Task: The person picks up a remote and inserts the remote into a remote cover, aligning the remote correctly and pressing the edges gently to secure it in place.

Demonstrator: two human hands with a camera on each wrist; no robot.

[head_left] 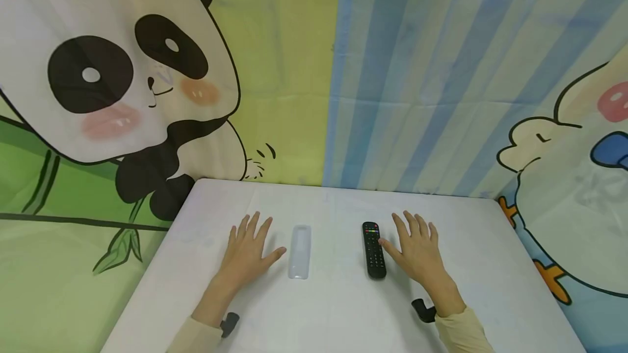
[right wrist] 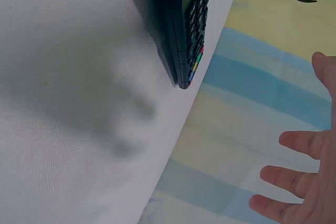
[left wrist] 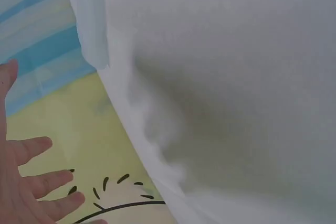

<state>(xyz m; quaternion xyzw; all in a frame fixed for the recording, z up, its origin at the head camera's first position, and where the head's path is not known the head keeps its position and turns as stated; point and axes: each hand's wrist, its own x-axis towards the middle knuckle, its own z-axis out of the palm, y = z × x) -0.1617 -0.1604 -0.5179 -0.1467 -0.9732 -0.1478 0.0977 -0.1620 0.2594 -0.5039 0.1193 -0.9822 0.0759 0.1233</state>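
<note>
- The left hand (head_left: 247, 255) is lying flat on the white cloth-covered table (head_left: 333, 315), fingers spread and holding nothing, its thumb just beside a translucent white rectangular remote cover (head_left: 300, 251).
- The right hand (head_left: 417, 252) is resting flat likewise, fingers spread, its thumb seemingly touching the slim black plastic remote control with coloured buttons (head_left: 374, 249), though contact is hard to confirm.
- Both things are lying lengthwise between the hands, apart from each other.
</note>
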